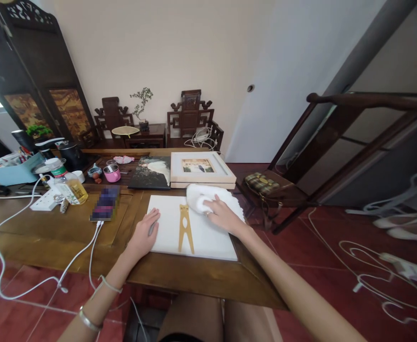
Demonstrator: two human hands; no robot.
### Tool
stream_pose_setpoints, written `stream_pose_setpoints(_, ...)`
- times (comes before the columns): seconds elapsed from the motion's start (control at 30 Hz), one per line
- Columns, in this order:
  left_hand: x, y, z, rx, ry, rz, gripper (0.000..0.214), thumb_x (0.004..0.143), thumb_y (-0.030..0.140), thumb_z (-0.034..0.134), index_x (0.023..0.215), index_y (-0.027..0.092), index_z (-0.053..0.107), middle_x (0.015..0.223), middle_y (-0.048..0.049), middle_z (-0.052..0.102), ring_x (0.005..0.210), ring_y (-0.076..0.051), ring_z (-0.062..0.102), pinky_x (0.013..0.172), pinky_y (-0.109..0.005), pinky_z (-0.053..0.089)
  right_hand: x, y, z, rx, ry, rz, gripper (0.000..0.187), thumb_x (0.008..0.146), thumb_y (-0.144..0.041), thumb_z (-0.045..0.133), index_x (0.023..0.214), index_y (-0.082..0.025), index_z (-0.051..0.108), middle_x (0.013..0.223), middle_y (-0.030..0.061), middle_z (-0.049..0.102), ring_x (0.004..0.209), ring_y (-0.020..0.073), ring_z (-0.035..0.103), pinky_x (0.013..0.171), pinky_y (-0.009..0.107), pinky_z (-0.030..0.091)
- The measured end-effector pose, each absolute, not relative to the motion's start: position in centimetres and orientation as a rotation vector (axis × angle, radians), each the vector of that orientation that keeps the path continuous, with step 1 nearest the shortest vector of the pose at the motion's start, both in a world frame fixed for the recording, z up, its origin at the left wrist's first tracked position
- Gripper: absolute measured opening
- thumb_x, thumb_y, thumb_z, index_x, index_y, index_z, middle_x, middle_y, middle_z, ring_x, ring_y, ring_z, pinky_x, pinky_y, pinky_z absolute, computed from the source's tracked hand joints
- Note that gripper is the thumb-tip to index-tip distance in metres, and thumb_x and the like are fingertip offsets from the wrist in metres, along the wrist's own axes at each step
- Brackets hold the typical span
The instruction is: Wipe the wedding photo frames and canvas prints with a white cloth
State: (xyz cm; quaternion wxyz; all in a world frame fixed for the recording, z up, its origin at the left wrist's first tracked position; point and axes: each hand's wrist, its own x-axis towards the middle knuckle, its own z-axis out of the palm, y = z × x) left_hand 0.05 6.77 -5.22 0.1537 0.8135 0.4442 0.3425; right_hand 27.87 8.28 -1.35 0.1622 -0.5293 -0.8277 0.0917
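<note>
A flat white board (208, 241) lies on the wooden table in front of me. On its face is a tan, long-legged, cat-like shape (185, 228) with an oval gap in the middle; I cannot tell if it is painted or a separate piece. My left hand (147, 230) rests flat on the board's left edge, fingers stretched out and holding nothing. At the upper right of the board, my right hand (220, 213) presses its fingers into a bunched white cloth (198, 197). The cloth spreads over the board's far right corner, its edge ragged.
Behind the board are a pale wooden frame (203, 183) and a dark picture (147, 173). To the left are a phone (104, 204) on white cables, a bottle (71, 187), a power strip (46, 200) and a pink cup (111, 174). A chair (290, 190) holding a plaid bag (261, 183) stands right.
</note>
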Motion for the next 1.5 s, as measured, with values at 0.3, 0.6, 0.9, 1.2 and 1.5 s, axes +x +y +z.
stream_pose_setpoints(0.3,0.3,6.8,-5.3,2.342,1.312,0.944,0.037,0.086,0.02,0.04,0.117,0.009,0.059,0.128,-0.016,0.054,0.126,-0.025,0.045,0.107,-0.047,0.034,27.4,-5.6,0.3,-1.448,-2.504,0.519,0.033,0.063,-0.002,0.04,0.085,-0.019,0.058,0.146,0.0072,0.032,0.138,0.0236,0.01,0.112,0.051,0.011)
stream_pose_setpoints(0.6,0.3,6.8,-5.5,2.345,1.297,0.972,0.037,0.086,0.019,0.041,0.117,0.01,0.059,0.128,-0.0155,0.055,0.125,-0.025,0.046,0.106,-0.047,0.035,28.3,-1.5,1.6,-1.492,-2.449,0.625,0.03,0.071,-0.008,0.04,0.09,-0.02,0.06,0.132,0.0069,0.051,0.132,0.0271,0.031,0.108,0.047,0.024)
stream_pose_setpoints(0.9,0.2,6.8,-5.2,2.332,1.287,0.98,0.036,0.086,0.02,0.042,0.115,0.01,0.06,0.127,-0.0155,0.056,0.124,-0.025,0.046,0.106,-0.046,0.036,24.1,6.4,-0.5,-1.565,-2.249,0.451,0.029,0.077,-0.009,0.034,0.095,-0.015,0.057,0.115,0.0124,0.061,0.13,0.0306,0.033,0.106,0.059,0.012)
stream_pose_setpoints(1.2,0.3,6.7,-5.2,2.344,1.295,0.967,0.036,0.086,0.019,0.042,0.116,0.011,0.059,0.128,-0.0145,0.055,0.125,-0.025,0.045,0.107,-0.047,0.035,22.8,-5.4,-0.2,-1.071,-2.576,0.567,0.037,0.053,-0.003,0.042,0.082,-0.018,0.059,0.143,0.0079,0.037,0.139,0.0245,0.009,0.11,0.054,-0.004)
stream_pose_setpoints(1.5,0.2,6.7,-5.2,2.349,1.298,0.95,0.037,0.086,0.02,0.041,0.117,0.009,0.058,0.128,-0.0156,0.055,0.125,-0.025,0.045,0.107,-0.047,0.035,24.4,5.5,-0.3,-1.321,-2.386,0.496,0.026,0.082,-0.012,0.037,0.095,-0.019,0.058,0.12,0.006,0.06,0.125,0.0221,0.042,0.109,0.047,0.02)
